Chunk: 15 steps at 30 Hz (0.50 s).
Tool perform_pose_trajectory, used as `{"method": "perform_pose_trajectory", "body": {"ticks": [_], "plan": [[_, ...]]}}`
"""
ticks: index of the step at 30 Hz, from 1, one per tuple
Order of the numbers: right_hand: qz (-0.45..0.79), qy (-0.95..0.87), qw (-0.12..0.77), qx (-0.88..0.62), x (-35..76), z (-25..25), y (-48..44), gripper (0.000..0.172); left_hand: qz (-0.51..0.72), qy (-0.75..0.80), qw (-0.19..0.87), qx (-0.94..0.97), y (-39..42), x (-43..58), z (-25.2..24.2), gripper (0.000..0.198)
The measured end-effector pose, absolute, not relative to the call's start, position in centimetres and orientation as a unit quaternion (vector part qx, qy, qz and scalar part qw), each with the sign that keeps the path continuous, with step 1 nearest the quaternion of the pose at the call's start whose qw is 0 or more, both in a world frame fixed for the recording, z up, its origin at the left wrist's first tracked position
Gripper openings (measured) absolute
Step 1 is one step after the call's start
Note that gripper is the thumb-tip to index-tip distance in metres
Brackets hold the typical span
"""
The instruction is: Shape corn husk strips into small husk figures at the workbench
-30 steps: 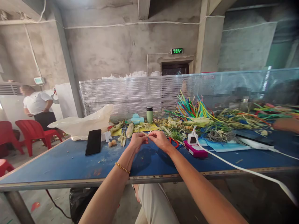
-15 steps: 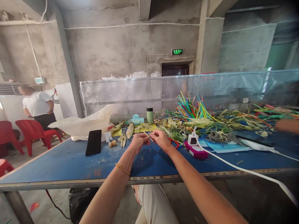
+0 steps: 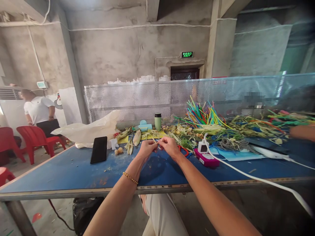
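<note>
Both hands work at one point. The left hand and the right hand meet fingertip to fingertip, and each grip is pinched closed on the same thin pale strip. The strip is held in the air just above the blue surface, near its middle, and spans the short gap between the two hands. Its material is too small to identify. A beaded bracelet sits on the left wrist.

Just beyond the hands lie pale husks and a green bottle, which stands upright. Red-handled scissors lie just beside the right hand. A pink device sits to the right of them, with a white cable running off toward the near right edge. A black phone lies flat to the left, well apart from the hands, in front of a white plastic bag.

Further back, a bundle of coloured strips fans upward against a perforated metal screen. Another person's hand rests at the far right. A person in a white shirt stands at far left behind a red chair.
</note>
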State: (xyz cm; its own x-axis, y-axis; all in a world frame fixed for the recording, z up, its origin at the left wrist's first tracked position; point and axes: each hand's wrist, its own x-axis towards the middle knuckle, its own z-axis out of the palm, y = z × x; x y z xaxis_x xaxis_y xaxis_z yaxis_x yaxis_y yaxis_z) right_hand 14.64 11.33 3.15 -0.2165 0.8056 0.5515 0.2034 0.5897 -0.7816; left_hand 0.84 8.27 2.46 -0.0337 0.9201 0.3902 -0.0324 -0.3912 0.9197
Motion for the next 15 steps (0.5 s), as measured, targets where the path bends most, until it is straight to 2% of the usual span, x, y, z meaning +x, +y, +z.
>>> {"method": "perform_pose_trajectory", "body": {"ticks": [7,15], "plan": [[0.243,-0.734,0.516,-0.368,14.69,3.19,11.15,0.018,0.603,0.372,0.415,0.571,7.99,0.96,2.62,0.021],[0.267,-0.732,0.508,-0.367,14.84,3.09,11.16,0.018,0.597,0.373,0.429,0.566,8.06,0.98,2.49,0.019]]}}
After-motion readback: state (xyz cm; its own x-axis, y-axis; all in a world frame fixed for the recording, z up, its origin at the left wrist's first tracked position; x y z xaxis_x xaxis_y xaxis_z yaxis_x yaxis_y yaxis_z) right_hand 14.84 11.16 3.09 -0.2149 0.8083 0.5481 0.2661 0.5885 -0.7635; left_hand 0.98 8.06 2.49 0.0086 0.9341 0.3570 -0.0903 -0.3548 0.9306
